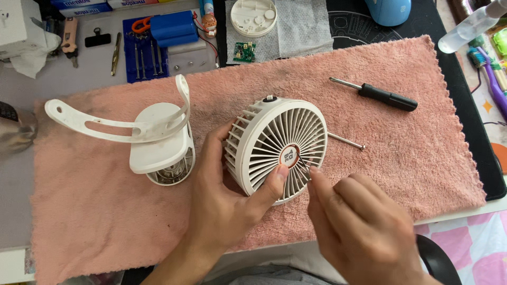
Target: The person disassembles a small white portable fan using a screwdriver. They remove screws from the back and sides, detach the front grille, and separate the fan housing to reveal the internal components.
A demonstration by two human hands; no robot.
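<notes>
Head view, left hand: the left hand [224, 198] was closed as a grip around the round white fan head [277, 148], fingers curled behind its left rim and the thumb pressed on the front grille just below the red centre badge.
Head view, right hand: the right hand [359, 227] was pinched nearly shut, its fingertips [315, 171] touching the grille just right of the badge; whether they held anything small could not be told.
Fan head: it stood tilted on edge on the pink towel [422, 158], grille toward the camera, near the middle of the surface.
Beside it: the white clip base with its curved bracket [153, 137] lay on the towel to the left, apart from the fan head.
Tools: a thin metal rod [346, 141] lay just right of the fan head; a black-handled screwdriver [377, 95] lay farther right on the towel.
Back of the surface: a green circuit board [244, 51], a round white cover [253, 17] and a blue battery pack [171, 29] sat beyond the towel.
</notes>
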